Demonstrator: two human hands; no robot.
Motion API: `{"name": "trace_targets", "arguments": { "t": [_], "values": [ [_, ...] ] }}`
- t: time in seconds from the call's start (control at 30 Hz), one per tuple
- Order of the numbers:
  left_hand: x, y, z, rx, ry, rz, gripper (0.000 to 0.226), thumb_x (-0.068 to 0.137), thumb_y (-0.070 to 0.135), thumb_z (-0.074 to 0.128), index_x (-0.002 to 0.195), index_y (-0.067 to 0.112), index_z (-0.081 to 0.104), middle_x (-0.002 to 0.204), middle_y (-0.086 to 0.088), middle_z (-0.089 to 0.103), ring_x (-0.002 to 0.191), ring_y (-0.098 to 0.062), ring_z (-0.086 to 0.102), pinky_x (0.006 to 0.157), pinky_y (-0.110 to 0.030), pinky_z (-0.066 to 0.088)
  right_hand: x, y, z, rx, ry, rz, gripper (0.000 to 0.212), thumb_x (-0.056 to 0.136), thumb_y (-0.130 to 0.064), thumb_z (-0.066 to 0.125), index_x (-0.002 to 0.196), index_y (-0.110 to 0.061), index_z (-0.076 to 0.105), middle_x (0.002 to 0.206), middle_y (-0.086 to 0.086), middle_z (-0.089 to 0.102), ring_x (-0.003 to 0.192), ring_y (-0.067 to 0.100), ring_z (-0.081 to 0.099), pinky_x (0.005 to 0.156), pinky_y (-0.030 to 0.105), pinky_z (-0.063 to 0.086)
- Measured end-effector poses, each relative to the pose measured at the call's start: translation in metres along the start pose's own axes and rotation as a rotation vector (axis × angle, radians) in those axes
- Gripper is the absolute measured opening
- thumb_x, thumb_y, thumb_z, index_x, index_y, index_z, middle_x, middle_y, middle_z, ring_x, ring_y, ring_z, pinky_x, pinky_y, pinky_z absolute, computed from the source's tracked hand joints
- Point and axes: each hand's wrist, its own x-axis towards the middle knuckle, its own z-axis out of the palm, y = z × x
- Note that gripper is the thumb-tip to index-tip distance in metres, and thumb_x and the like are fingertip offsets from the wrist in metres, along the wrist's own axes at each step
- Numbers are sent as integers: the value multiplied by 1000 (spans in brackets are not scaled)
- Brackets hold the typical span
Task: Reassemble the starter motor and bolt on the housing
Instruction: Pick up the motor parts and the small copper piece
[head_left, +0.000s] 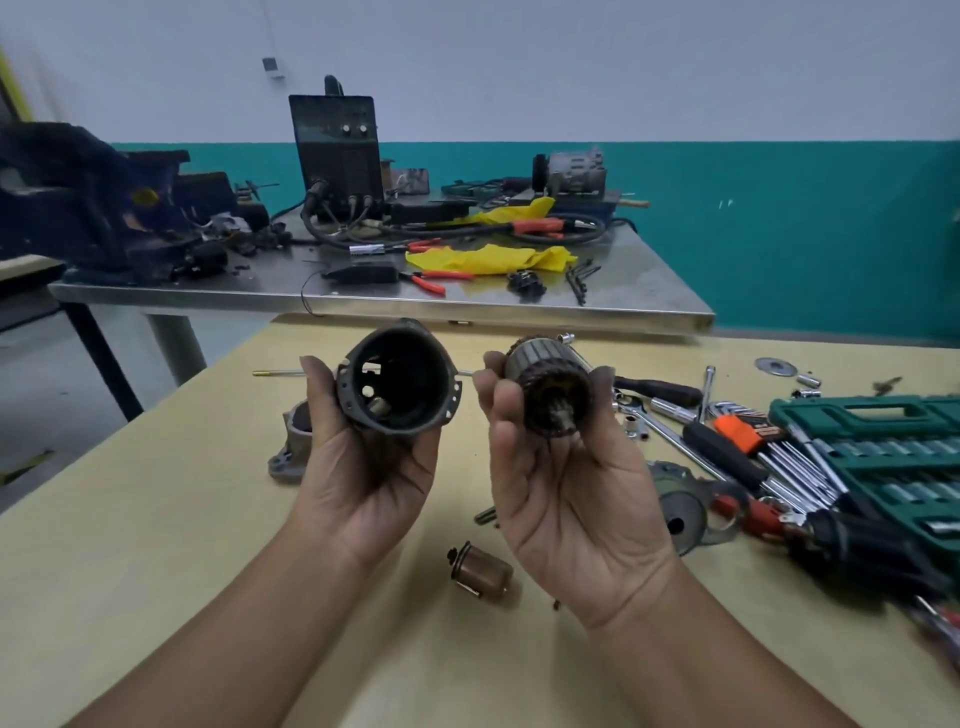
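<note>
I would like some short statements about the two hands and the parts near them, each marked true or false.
1. The left hand holds the dark hollow cylindrical motor casing. True.
2. The ribbed copper-wound armature already sits inside that casing. False: the right hand holds it apart, beside the casing.
3. A small brown cylindrical part lies on the yellow table between the wrists. True.
4. The green socket set case lies at the person's left. False: it is at the right.
5. A grey cast metal housing lies on the table behind the left hand. True.
</note>
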Motion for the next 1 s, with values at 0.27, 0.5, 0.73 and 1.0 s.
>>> {"name": "trace_targets", "arguments": {
  "t": [0.27, 0.5, 0.73, 1.0],
  "values": [
    [2, -4, 0, 47, 85, 5, 75, 73, 70, 62, 112, 8, 77, 126, -14, 72, 102, -24, 75, 75, -31, 65, 5, -4, -10, -317, 225, -97, 60, 72, -44, 76, 108, 4, 71, 95, 26, 73, 71, 28, 76, 61, 35, 64],
    [3, -5, 3, 78, 208, 20, 81, 76, 61, 71, 134, 7, 61, 122, -17, 74, 107, -28, 74, 73, -35, 64, -2, -13, -12, -2298, 439, -586, 51, 87, -60, 60, 135, -42, 53, 74, -16, 63, 78, 11, 61, 64, 33, 51],
    [-4, -29, 4, 159, 267, -42, 78, 68, 53, 84, 124, 4, 64, 115, -23, 74, 98, -36, 76, 70, -42, 63, -1, -24, -3, -2227, 477, -602, 39, 89, -66, 51, 115, -43, 32, 73, 5, 66, 62, 19, 67, 61, 51, 57],
    [-5, -33, 11, 90, 342, -70, 77, 65, 54, 81, 120, 2, 67, 109, -24, 76, 94, -35, 77, 64, -39, 64, 0, -10, -1, -2165, 610, -795, 43, 67, -59, 80, 89, -30, 56, 79, -12, 65, 70, 11, 67, 60, 39, 56]
  ]
}}
